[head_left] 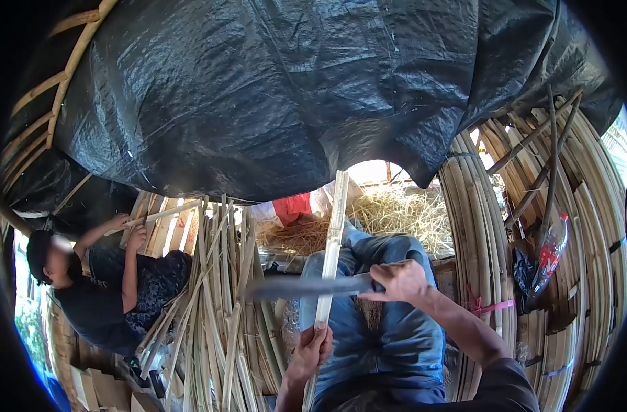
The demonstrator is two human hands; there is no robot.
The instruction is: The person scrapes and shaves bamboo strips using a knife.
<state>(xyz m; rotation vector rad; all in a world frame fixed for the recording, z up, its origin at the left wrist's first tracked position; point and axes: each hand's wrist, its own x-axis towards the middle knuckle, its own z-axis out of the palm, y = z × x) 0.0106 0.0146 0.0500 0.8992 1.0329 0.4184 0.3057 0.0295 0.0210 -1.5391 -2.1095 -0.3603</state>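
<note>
My left hand (315, 349) is closed around the lower part of a pale bamboo strip (336, 233), which stands up lengthwise in front of my lap. In my right hand (400, 280) is the handle of a machete (299, 287). Its dark blade points left and crosses the strip just above my left hand; the blade is smeared by motion. I cannot tell whether the edge touches the strip or passes in front of it. Below both hands are my legs in blue jeans (409, 329).
Many bamboo strips (224, 309) lean in a pile at my left. Tied bamboo bundles (473, 247) stand at my right, near a plastic bottle (551, 254). Another person (100, 288) sits at far left holding a strip. Shavings (409, 216) lie ahead; a black tarp (279, 89) hangs overhead.
</note>
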